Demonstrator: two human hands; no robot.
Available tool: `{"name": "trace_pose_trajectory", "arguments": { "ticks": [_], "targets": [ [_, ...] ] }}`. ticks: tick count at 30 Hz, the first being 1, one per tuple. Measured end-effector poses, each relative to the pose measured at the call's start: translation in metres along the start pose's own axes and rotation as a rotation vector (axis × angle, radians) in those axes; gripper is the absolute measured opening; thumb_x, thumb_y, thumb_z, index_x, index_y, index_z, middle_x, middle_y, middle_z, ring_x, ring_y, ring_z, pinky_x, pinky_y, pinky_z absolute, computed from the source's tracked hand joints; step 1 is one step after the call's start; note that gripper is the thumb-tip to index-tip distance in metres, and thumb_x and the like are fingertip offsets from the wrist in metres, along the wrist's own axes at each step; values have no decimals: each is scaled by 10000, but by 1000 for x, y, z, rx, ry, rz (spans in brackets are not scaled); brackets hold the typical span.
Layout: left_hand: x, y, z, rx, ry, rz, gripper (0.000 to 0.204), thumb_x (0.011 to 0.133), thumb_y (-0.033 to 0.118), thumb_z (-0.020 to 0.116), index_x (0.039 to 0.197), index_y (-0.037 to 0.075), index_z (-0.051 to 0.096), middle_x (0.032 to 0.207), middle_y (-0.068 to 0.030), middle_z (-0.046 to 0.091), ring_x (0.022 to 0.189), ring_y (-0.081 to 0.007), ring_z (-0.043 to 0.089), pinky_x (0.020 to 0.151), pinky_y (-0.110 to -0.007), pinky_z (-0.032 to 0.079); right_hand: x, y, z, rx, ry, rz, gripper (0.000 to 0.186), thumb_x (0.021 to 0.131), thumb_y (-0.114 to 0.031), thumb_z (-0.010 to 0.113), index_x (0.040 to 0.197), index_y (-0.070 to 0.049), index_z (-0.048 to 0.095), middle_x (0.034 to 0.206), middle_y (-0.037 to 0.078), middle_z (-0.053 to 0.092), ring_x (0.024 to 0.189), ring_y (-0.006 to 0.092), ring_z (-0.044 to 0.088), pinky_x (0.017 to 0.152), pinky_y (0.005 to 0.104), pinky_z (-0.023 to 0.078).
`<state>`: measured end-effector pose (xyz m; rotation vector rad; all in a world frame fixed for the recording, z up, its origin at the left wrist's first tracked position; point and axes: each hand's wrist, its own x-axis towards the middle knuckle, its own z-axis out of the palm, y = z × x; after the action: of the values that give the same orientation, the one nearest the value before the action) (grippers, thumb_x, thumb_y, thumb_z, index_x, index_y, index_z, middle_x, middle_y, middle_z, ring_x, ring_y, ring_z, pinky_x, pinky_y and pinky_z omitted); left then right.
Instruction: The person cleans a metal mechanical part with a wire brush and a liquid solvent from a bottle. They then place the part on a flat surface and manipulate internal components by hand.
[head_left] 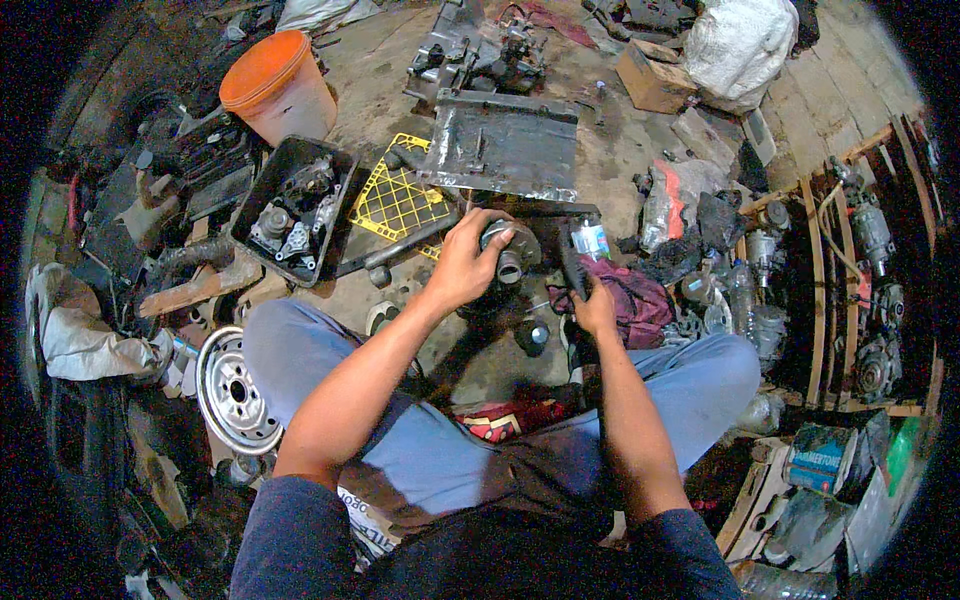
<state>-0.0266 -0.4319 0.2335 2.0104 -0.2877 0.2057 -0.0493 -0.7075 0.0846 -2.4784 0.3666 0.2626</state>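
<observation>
My left hand (466,264) is closed over the side of a round, dark metal part (524,244) with a short hollow tube end facing me. Between my knees, my right hand (598,308) grips a dark handled tool (574,264) that stands nearly upright beside the part. Its exact kind is hard to make out. A small black round piece (532,337) lies on the floor just below the metal part. Behind both hands rests a flat dark metal plate (505,140), with a dark bar along its near edge.
A black tub (245,232) of metal parts and a yellow grid crate (385,205) lie left, below an orange-lidded bucket (305,110). The maroon cloth (635,308) is beside my right hand. A wheel rim (213,385) touches my left knee; a wooden rack (815,290) stands right.
</observation>
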Motion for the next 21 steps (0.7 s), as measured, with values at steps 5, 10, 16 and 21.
{"name": "trace_pose_trajectory", "arguments": {
  "ticks": [5, 10, 16, 21],
  "targets": [
    [-14, -21, -7, -22, 5, -78, 267, 968, 183, 623, 1124, -33, 636, 1093, -219, 668, 1054, -384, 642, 922, -421, 487, -28, -21, -21, -42, -707, -353, 803, 744, -40, 642, 1510, -43, 402, 1475, 259, 484, 1410, 358, 428, 1165, 385, 344],
    [-19, -32, -8, -16, 5, -181, 326, 975, 251, 632, 1134, -32, 666, 1060, -214, 708, 1015, -343, 681, 896, -400, 508, -55, 0, 11, -221, -589, -441, 954, 686, -231, 888, 1499, -68, 418, 1453, 252, 497, 1372, 371, 459, 1152, 417, 364],
    [-33, -62, -10, -207, -112, -519, 482, 961, 428, 664, 1188, 5, 701, 1063, -129, 744, 969, -214, 684, 883, -360, 526, -50, 11, 50, 27, -465, -425, 828, 705, -331, 894, 1405, -109, 512, 1397, 210, 561, 1307, 381, 524, 1110, 448, 416],
    [-44, -65, -12, -390, -95, -729, 601, 954, 506, 651, 1166, -55, 688, 1063, -132, 736, 935, -194, 668, 851, -340, 527, -44, -18, 25, 413, -389, -314, 691, 814, -329, 844, 1346, -2, 547, 1255, 143, 651, 1167, 252, 601, 1049, 395, 447]
  ]
}}
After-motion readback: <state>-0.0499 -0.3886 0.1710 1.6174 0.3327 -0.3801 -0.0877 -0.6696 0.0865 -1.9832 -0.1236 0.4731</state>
